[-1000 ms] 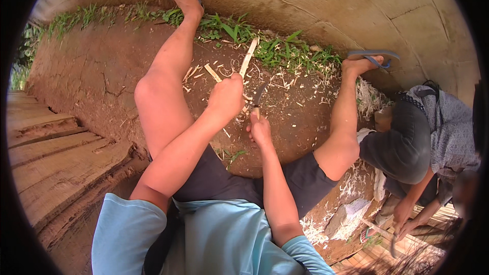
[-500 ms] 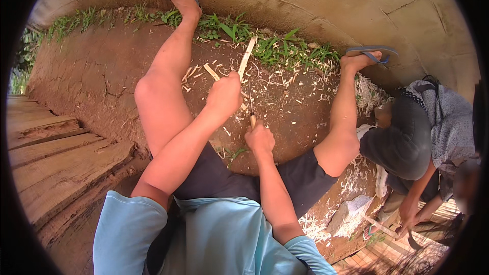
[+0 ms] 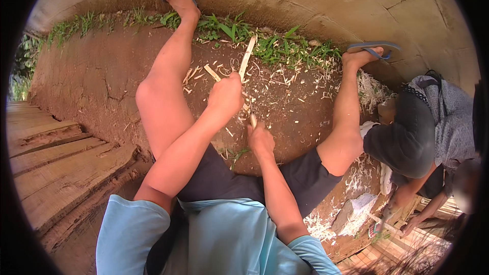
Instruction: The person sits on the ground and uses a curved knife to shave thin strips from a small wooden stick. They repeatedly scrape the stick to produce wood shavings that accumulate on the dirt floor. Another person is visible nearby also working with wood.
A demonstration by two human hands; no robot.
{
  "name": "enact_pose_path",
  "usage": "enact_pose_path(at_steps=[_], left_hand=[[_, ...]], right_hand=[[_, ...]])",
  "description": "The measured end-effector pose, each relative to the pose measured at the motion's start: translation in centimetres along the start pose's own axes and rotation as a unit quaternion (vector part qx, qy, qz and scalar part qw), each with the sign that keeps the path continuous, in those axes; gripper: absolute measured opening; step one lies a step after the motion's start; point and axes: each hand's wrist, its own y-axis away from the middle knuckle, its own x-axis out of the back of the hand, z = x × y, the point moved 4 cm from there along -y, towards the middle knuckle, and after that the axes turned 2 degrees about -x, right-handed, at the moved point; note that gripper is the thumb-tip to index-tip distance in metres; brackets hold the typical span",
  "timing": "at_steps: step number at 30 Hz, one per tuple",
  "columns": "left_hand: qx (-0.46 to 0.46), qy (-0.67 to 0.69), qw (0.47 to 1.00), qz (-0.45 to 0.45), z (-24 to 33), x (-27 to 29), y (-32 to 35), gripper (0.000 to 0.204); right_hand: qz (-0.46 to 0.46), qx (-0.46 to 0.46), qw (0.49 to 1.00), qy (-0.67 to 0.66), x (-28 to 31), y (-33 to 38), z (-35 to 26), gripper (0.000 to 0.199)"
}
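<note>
My left hand is closed around a pale wooden strip, which slants up and away toward the grass. A second, shorter strip sticks out on the left side of that hand; whether it is gripped or lies on the ground I cannot tell. Between my knees, my right hand is wrapped round the light wooden handle of a knife. Its thin blade points away from me, just right of my left hand, and is hard to make out against the soil.
Wood shavings litter the reddish soil. Beyond them, green grass edges a block wall. Wooden planks lie at left. At right a co-worker crouches, working a long strip with a blade above a slatted surface.
My right hand and knife have shifted only slightly; my left hand stays nearly in place. The co-worker's hands have moved apart, and the blade there has swung upward.
</note>
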Motion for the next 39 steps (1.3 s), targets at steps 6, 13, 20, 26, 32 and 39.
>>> enact_pose_path(at_steps=[6,13,20,26,32,39], left_hand=[[0.014,-0.016,1.0,-0.002,0.7,0.3,-0.1,0.021],[0.029,-0.014,0.999,-0.032,0.8,0.3,0.2,0.022],[0.029,-0.026,0.999,-0.033,1.0,0.6,-0.1,0.023],[0.019,-0.026,0.999,-0.016,0.5,0.0,0.2,0.022],[0.02,-0.036,0.999,-0.013,1.0,0.5,0.1,0.022],[0.017,-0.041,0.999,-0.008,1.4,0.5,0.0,0.023]], right_hand=[[-0.043,0.009,0.999,0.019,0.2,-0.9,0.4,0.04],[0.281,0.257,0.812,-0.442,3.3,0.6,-0.9,0.04],[-0.079,0.009,0.997,0.0,-2.3,-1.8,0.6,0.046],[0.132,0.126,0.935,-0.303,5.1,1.4,-2.8,0.034],[0.04,0.023,0.99,-0.133,2.2,0.6,-1.1,0.037],[-0.07,0.012,0.997,-0.016,1.9,0.0,-0.8,0.046]])
